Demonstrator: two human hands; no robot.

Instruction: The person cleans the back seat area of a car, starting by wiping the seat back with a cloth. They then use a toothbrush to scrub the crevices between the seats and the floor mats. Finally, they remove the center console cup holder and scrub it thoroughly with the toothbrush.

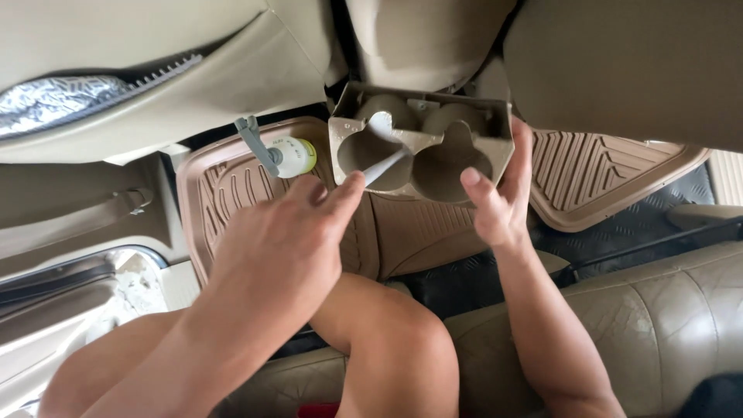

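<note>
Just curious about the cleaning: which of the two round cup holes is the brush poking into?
The left hole: the white brush from the left hand enters it; the right hole is empty.
</note>
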